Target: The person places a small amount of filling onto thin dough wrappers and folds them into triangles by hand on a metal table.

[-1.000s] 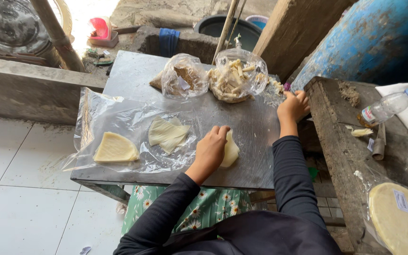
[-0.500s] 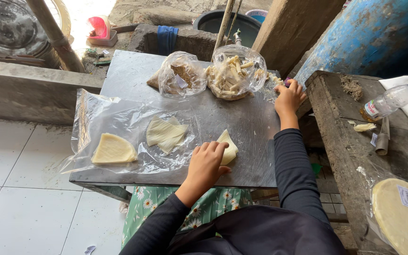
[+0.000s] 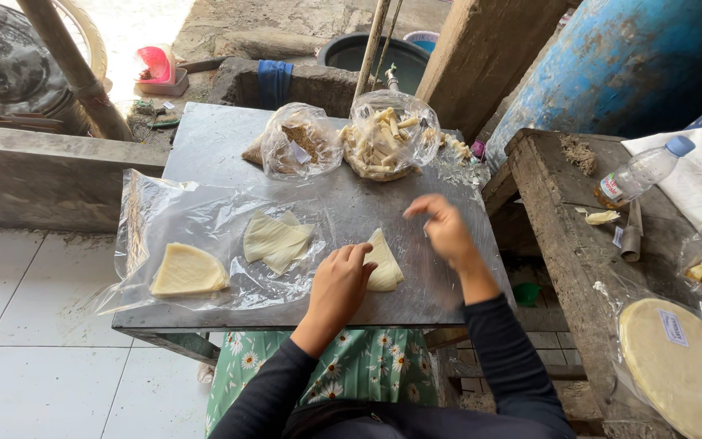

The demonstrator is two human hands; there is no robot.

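We fold pastry wrappers on a grey metal table.

Near the table's (image 3: 205, 150) left front corner, on a clear plastic sheet (image 3: 164, 219), lies one folded wrapper (image 3: 187, 271), and just right of it a small stack of flat wrapper pieces (image 3: 276, 240) waits unfolded. Our left hand (image 3: 341, 284) presses flat, fingers together, on a triangular folded wrapper (image 3: 386, 262) near the front edge. Our right hand (image 3: 444, 228) hovers blurred just beyond it, loosely curled; whether it pinches anything we cannot tell. Along the back edge sit a bag of brownish filling (image 3: 298, 140) and a bag of finished rolls (image 3: 387, 136), so we judge much done, several pieces left.
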